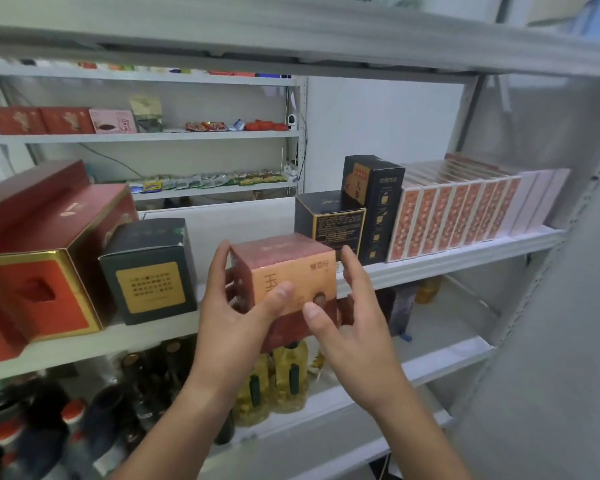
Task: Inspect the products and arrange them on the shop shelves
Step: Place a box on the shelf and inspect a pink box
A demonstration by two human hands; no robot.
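A red and orange product box is held up in front of the white shelf. My left hand grips its left side, thumb across the orange front face and fingers round the back. My right hand holds the right side, with its thumb on the front face near a small round picture. The box hovers at the shelf's front edge, over the gap between a dark green box and a black box.
Large red gift boxes fill the shelf's left. A tall black box and a row of orange-patterned packs stand to the right. Below are oil bottles and dark bottles. Another shelving unit stands behind.
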